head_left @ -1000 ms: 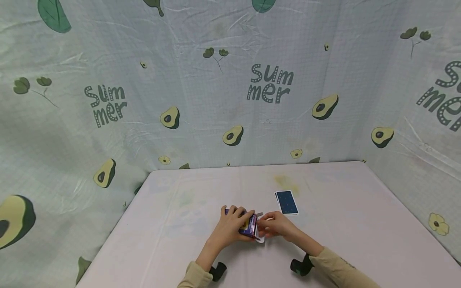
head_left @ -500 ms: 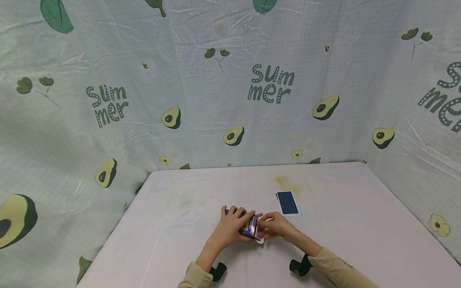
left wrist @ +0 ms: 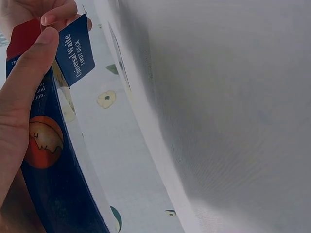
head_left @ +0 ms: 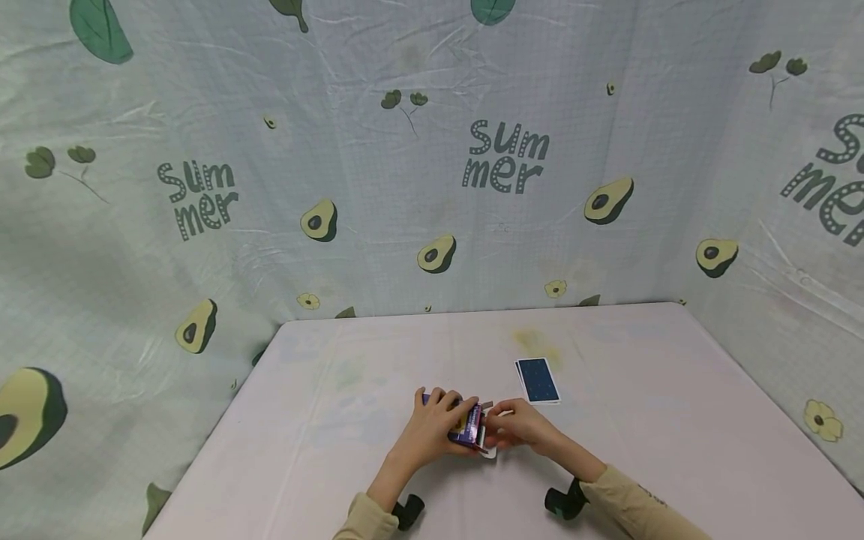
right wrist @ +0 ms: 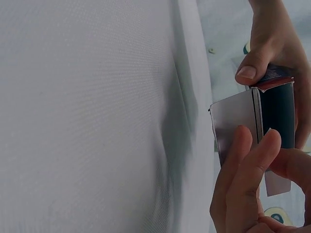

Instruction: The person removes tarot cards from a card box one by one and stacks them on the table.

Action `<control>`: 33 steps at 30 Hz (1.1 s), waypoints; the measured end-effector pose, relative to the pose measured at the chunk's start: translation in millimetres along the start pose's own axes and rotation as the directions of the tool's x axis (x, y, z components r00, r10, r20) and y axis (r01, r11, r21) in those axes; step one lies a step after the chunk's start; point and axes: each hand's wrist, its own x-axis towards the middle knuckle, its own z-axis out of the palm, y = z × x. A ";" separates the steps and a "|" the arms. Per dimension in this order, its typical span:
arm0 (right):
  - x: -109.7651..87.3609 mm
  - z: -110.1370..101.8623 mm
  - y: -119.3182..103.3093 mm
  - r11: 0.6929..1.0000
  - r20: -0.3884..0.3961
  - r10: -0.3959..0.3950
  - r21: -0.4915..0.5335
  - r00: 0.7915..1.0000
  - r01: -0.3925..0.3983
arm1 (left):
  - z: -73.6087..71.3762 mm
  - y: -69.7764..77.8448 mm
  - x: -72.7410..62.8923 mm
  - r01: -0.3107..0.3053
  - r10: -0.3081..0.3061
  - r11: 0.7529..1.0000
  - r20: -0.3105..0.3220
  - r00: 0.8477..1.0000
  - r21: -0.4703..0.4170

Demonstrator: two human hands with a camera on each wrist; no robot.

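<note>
My left hand (head_left: 432,429) grips a dark blue tarot card box (head_left: 470,424) above the table, its thumb lying along one side in the left wrist view. Lettering on the box's end flap (left wrist: 76,54) reads "Universal Waite Tarot Deck". This end is open, with a pale flap (right wrist: 233,116) folded out in the right wrist view. My right hand (head_left: 521,424) is at the open end, its fingertips (right wrist: 270,141) against the opening and the pale flap. Whether they pinch a card or flap is hidden. Behind the right hand lies a small stack of dark blue-backed cards (head_left: 538,379).
A pale cloth covers the table (head_left: 378,352). Patterned fabric (head_left: 378,165) with avocados and lettering hangs behind it and at both sides. A black wrist camera (head_left: 409,511) is strapped below the left hand, and another camera (head_left: 565,501) below the right.
The left hand keeps its grip on the box, almost still. The right fingers shift slightly at the open end. The card stack stays put.
</note>
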 end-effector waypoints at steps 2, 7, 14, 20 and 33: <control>0.2 -0.4 -0.3 1.000 -0.004 0.006 0.002 1.000 -0.006 | 0.5 -0.3 -0.2 0.000 0.000 1.000 -0.001 1.000 -0.001; -1.4 -1.7 -2.5 1.000 0.000 0.011 0.007 1.000 -0.011 | 2.0 -1.1 -0.7 0.005 -0.005 1.000 0.001 1.000 -0.002; -4.8 -3.9 -6.1 1.000 0.014 0.008 0.018 1.000 -0.008 | 1.3 -1.4 -0.3 0.007 -0.007 1.000 0.006 1.000 -0.004; -4.3 -4.6 -5.3 1.000 0.008 0.010 0.013 1.000 -0.010 | 2.2 -2.0 -0.1 0.007 -0.007 1.000 0.010 1.000 -0.014; -6.9 -8.9 -0.1 0.999 0.009 0.004 0.053 1.000 -0.005 | 5.2 -3.1 -1.1 0.004 -0.004 1.000 0.003 1.000 -0.018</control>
